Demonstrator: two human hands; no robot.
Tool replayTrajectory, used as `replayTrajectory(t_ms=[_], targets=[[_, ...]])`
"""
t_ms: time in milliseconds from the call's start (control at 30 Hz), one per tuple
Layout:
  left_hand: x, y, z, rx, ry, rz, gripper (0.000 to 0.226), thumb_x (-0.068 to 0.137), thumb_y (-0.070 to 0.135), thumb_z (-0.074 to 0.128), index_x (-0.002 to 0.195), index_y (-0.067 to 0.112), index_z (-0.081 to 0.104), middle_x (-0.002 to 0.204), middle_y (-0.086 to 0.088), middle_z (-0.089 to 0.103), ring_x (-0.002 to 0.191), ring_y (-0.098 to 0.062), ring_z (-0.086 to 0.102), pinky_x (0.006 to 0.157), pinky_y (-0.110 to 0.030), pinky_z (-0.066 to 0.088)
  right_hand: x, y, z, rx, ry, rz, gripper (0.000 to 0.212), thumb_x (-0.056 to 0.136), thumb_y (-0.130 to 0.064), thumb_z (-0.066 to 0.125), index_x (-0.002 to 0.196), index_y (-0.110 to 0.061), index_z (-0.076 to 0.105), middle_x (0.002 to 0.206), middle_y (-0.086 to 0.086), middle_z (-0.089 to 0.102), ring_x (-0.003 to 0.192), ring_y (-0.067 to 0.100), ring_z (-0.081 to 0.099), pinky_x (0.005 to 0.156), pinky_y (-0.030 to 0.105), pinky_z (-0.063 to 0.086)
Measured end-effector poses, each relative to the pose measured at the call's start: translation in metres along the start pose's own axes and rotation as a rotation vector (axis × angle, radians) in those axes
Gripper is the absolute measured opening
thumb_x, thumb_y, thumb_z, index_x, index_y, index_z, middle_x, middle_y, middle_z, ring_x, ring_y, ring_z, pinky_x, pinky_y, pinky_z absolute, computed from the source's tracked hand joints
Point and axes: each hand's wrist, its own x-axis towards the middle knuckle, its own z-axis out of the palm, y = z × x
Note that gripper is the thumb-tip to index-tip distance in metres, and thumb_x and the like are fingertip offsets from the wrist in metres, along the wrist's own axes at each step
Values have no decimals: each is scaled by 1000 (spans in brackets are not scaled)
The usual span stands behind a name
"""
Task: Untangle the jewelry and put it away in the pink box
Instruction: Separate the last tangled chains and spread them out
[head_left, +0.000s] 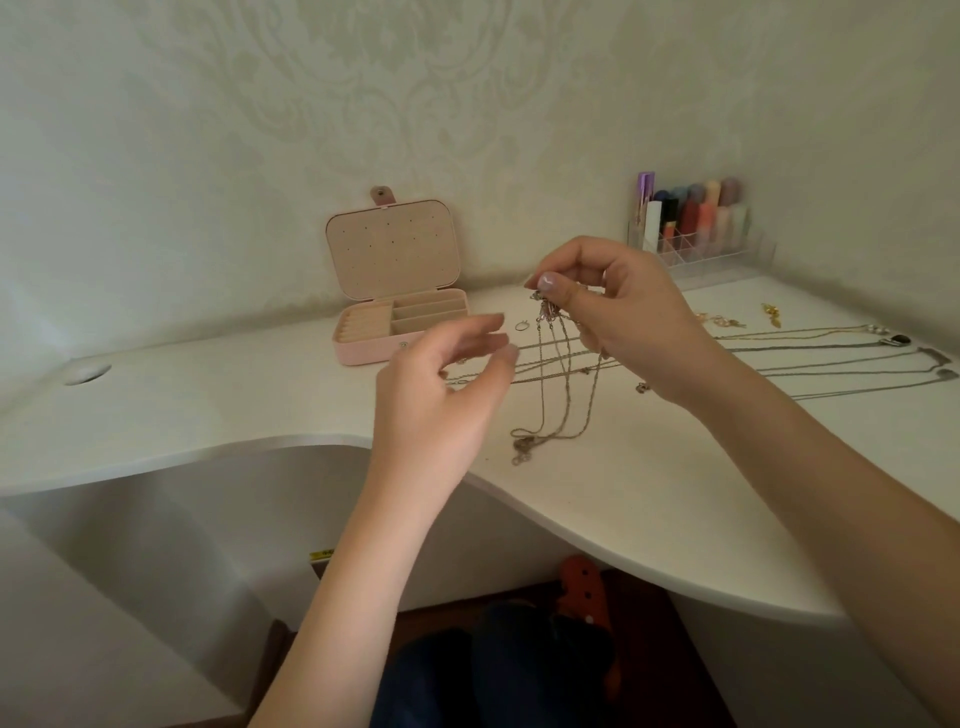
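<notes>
Now the right hand (618, 306) pinches the tangled chains (553, 384) aloft over the bench (649, 493); left hand (447, 384) hovers loosely open, pink box (387, 312) lidless-wide at ten o'clock.

White curved desk (649, 493) with round cable grommet (87, 373) at left, clear acrylic organizer (711, 249) at back right holding upright cosmetics tubes (696, 210), probably lipsticks, pale damask wallpaper (415, 104) behind, orange slipper (584, 587) on floor beneath
</notes>
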Motion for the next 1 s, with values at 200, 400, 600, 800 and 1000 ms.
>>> replayTrajectory(t_ms=[200, 400, 600, 800, 1000], targets=[[12, 3, 17, -194, -7, -9, 16, 83, 12, 71, 80, 28, 69, 77, 15, 72, 79, -1, 67, 76, -15, 47, 0, -1, -1, 61, -18, 5, 7, 93, -13, 60, 87, -13, 65, 61, -13, 59, 43, 17, 31, 40, 24, 27], [14, 0, 18, -194, 21, -19, 16, 86, 11, 66, 76, 23, 67, 76, 5, 73, 78, -10, 69, 76, -19, 51, 1, 0, 0, 72, -30, -5, 8, 93, -14, 60, 87, -14, 65, 59, -14, 59, 40, 14, 31, 40, 22, 29], [15, 4, 16, -413, -46, -148, 5, 89, 9, 61, 92, 13, 63, 74, 3, 73, 85, -12, 70, 96, -35, 49, 0, 0, 0, 45, -40, -9, 9, 91, -12, 63, 84, -17, 67, 64, -14, 64, 39, 6, 36, 39, 19, 30], [16, 1, 9, -490, -103, -186, 20, 91, -3, 53, 92, 12, 66, 67, 1, 63, 70, -13, 67, 88, -34, 53, -1, -2, -2, 32, -20, -2, 7, 88, -15, 66, 83, -16, 70, 69, -10, 64, 40, 3, 41, 42, 17, 33], [15, 1, 11, -465, -148, -214, 10, 92, 11, 58, 92, 13, 68, 73, 1, 57, 64, -11, 55, 56, -24, 50, -3, -5, -1, 2, -37, 78, 6, 85, -22, 70, 82, -21, 74, 64, -15, 66, 41, 8, 36, 41, 21, 30]])
